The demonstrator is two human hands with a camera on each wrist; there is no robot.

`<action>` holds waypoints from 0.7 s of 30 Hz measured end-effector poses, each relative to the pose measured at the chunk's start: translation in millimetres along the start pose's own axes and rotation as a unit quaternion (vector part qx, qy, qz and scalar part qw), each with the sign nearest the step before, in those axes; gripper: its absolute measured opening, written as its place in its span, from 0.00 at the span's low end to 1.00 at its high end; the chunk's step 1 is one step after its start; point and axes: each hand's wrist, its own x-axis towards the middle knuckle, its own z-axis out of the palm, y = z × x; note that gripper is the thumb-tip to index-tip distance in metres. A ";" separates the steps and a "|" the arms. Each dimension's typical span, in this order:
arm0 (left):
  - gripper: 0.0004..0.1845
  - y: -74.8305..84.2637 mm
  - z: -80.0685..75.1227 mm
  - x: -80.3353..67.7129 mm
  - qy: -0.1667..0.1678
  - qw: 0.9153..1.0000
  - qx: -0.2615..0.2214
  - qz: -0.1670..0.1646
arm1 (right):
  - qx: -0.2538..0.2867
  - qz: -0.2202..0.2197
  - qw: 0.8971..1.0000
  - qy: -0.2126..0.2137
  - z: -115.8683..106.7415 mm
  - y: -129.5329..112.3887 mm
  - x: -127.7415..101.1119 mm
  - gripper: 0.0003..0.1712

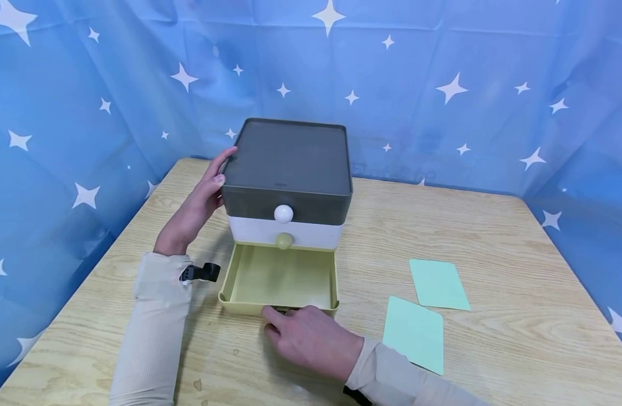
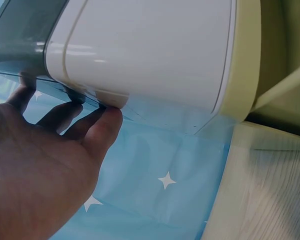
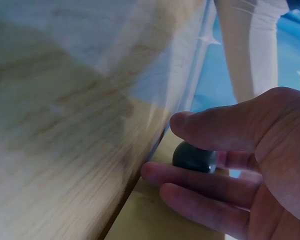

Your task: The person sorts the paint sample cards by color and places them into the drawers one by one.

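A three-tier drawer box (image 1: 290, 163) stands on the table, with a dark grey top tier, a white middle tier and a yellow-green bottom drawer (image 1: 280, 276) that is pulled out. My left hand (image 1: 194, 211) steadies the box from its left side, fingertips against the dark and white walls (image 2: 145, 50). Low at the drawer's front, my right hand (image 1: 311, 341) holds a round dark knob (image 3: 192, 157), thumb on one side and fingers on the other. In the head view the right hand hides this knob.
Two pale green paper sheets (image 1: 413, 335) (image 1: 440, 283) lie on the wooden table (image 1: 493, 237) right of the box. A white knob (image 1: 283, 213) and a yellow-green knob (image 1: 283, 241) mark the upper drawers. Behind hangs a blue star-patterned curtain (image 1: 402, 113).
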 end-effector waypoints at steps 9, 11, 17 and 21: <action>0.29 1.9 -2.6 -1.8 0.002 1.000 0.011 -0.003 | 0.027 -0.018 0.999 0.004 -10.5 1.1 -5.3 0.12; 0.29 2.2 -3.1 -2.4 0.003 1.000 0.010 -0.003 | 0.044 -0.024 0.999 0.020 -18.1 4.8 -10.5 0.12; 0.29 0.5 -3.3 -0.8 -0.001 1.000 0.011 0.001 | 0.131 -0.005 0.990 0.052 -40.4 28.6 -46.9 0.15; 0.29 -0.3 -3.0 0.9 -0.004 1.000 0.006 -0.001 | 0.171 0.058 0.983 0.032 -48.1 50.1 -86.7 0.24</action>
